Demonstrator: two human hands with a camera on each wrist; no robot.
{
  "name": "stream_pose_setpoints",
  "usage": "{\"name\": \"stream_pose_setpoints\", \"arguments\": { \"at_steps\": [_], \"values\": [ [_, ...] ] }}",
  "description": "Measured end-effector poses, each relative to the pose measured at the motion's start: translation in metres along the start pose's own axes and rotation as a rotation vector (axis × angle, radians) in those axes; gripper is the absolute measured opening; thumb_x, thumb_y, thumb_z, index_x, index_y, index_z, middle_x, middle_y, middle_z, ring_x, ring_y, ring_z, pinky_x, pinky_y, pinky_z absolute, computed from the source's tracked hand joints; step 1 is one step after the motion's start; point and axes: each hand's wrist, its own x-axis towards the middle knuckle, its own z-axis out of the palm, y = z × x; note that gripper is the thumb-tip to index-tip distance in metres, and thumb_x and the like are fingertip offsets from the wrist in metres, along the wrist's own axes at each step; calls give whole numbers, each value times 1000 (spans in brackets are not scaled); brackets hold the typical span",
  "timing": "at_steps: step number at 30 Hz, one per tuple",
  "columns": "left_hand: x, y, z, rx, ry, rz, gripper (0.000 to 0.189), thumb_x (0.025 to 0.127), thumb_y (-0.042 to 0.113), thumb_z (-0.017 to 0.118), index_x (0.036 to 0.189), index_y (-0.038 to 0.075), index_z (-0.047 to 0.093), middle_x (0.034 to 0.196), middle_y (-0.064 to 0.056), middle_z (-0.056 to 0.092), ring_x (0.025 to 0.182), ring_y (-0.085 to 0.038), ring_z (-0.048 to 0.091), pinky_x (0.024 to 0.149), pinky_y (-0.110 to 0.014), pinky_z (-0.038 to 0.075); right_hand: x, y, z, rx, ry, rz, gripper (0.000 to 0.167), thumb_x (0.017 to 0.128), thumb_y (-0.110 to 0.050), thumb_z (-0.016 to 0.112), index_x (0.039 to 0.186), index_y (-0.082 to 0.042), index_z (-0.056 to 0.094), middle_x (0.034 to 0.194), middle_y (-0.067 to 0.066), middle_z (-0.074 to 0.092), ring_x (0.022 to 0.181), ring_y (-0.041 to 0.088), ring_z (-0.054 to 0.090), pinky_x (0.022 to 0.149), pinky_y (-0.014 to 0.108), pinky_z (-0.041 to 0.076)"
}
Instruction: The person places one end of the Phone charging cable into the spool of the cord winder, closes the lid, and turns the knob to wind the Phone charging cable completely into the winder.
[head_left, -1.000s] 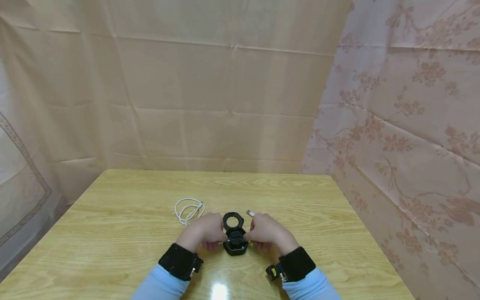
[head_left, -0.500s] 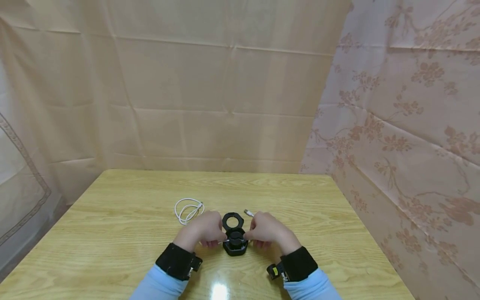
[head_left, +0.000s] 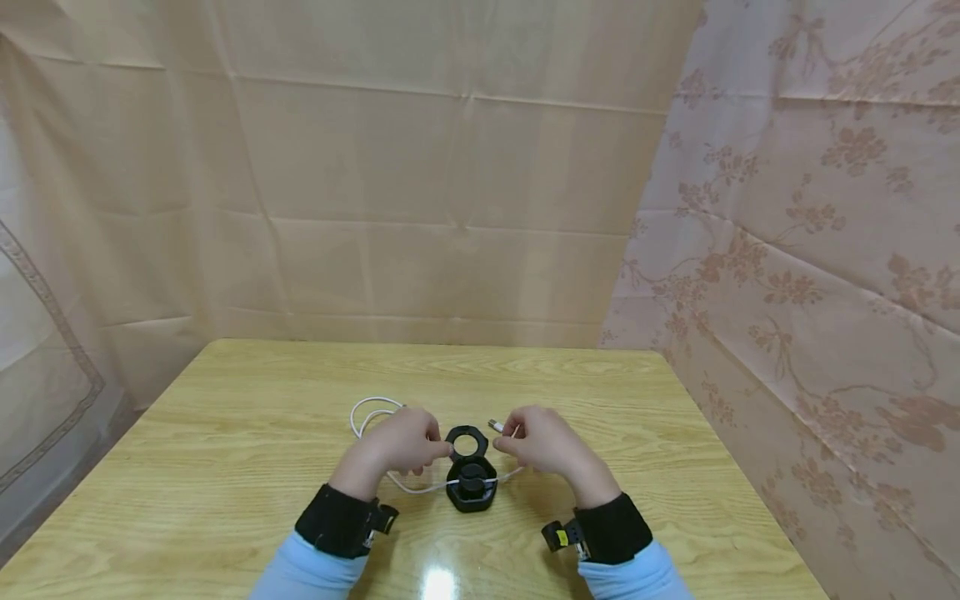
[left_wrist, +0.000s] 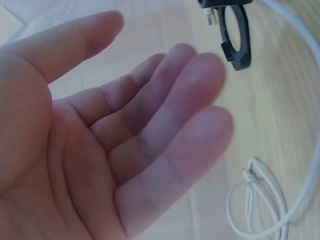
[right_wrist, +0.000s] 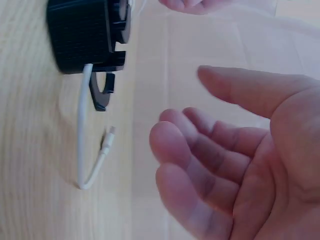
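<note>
A black hexagonal case (head_left: 471, 502) stands on the table in the head view, its ring-shaped lid (head_left: 482, 442) swung open toward the back. Through the case runs a white USB cable (head_left: 412, 491), leaving on both sides. Beside the lid, my left hand (head_left: 401, 440) has its thumb and fingers apart around nothing. My right hand (head_left: 546, 446) hovers to the right of the lid, also empty, close to the metal plug (head_left: 494, 425). The right wrist view shows the case (right_wrist: 80, 35) with the cable (right_wrist: 81, 130) coming out of its side and bending round to the plug (right_wrist: 106, 144).
Looped cable (left_wrist: 296, 205) lies to the left of the case, partly behind my left hand in the head view. A wooden table (head_left: 262, 400) carries everything. Beige cloth (head_left: 375, 167) hangs behind it, and flowered cloth (head_left: 817, 250) on the right.
Both hands have let go of the cable at the sides of the case and moved up and outward from it. The cable now shows on either side. The case has stayed in place.
</note>
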Motion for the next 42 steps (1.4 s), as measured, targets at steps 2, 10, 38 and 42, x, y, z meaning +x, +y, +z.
{"name": "stream_pose_setpoints", "arguments": {
  "at_steps": [2, 10, 38, 42],
  "values": [
    [0, 0, -3, 1, 44, 20, 24, 97, 27, 71, 86, 6, 70, 66, -4, 64, 58, -20, 63, 50, -30, 44, 0, -1, -2, -15, 38, -29, 15, 97, -26, 71, 94, -11, 68, 76, 0, 63, 62, 16, 60, 52, 30, 49],
    [5, 3, -7, -61, 256, 50, 26, 97, 36, 70, 100, 11, 71, 87, 3, 65, 80, -16, 61, 69, -37, 52, -2, -8, -4, -16, 197, -90, 18, 96, -30, 73, 99, -13, 70, 83, -5, 64, 76, 14, 60, 67, 34, 52],
    [24, -13, 11, -421, 196, -109, 66, 98, 44, 66, 140, -5, 51, 129, -21, 62, 118, -36, 59, 97, -53, 49, -13, 6, 6, -79, 11, -199, 82, 78, -46, 87, 140, -2, 57, 136, 13, 62, 124, 30, 58, 103, 49, 46],
    [25, -14, 15, -409, 178, -130, 68, 99, 44, 64, 141, -7, 50, 130, -23, 61, 117, -36, 60, 97, -53, 49, -14, 7, 10, -81, -51, -169, 89, 77, -48, 88, 144, 0, 54, 137, 17, 60, 124, 33, 57, 102, 50, 47]
  ]
}}
